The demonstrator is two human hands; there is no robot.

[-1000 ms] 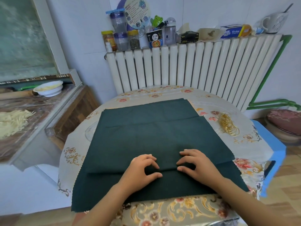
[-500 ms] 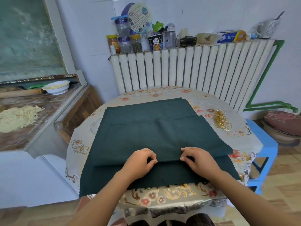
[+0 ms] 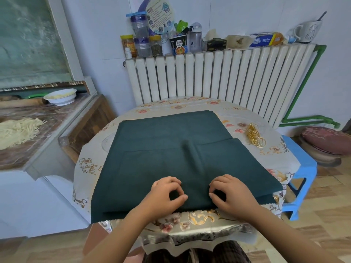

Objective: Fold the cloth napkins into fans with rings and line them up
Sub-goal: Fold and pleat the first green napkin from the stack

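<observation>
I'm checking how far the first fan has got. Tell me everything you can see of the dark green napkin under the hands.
The dark green napkin is a large matte woven cloth, lying flat on the floral-covered table, its edges pinked. It overlaps another green cloth behind. Its near edge is folded into a low pleat, which the left hand and right hand pinch. A soft ridge runs back from between them. No ring is on it.

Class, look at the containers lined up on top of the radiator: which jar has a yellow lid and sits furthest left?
The orange-filled jar with the yellow lid at the row's left end. The clear plastic jars beside it carry purple and blue lids.
</observation>
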